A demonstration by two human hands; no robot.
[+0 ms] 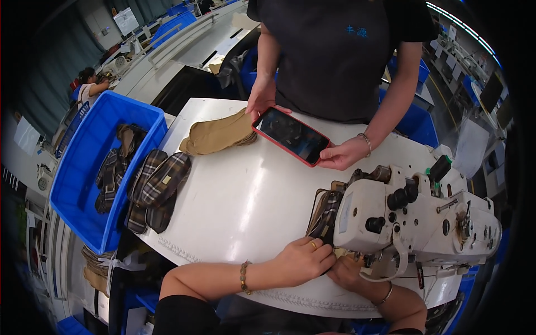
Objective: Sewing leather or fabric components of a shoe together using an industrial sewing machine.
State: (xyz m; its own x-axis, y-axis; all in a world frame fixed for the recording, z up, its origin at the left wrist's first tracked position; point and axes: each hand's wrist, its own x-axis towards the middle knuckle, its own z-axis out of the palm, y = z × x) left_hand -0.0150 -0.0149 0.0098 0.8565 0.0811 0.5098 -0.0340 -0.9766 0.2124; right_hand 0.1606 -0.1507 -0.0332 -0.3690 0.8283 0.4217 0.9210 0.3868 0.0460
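My left hand (301, 262), wearing a ring, grips a dark plaid fabric piece (322, 223) with tan trim at the needle end of a white sewing machine (419, 223). My right hand (346, 273) is curled just beside it under the machine head; what its fingers hold is hidden. Across the white table (234, 195), another person in a dark T-shirt (335, 67) holds a phone (289, 134) in a red case with both hands, above the tabletop. A stack of tan fabric pieces (215, 134) lies near that person.
Plaid pouches (162, 181) are piled at the table's left, beside a blue bin (75, 190) with more inside. Bundled tan pieces (95, 268) sit below it. A seated worker (86, 89) is at the back left; more blue bins (419, 125) stand behind the table.
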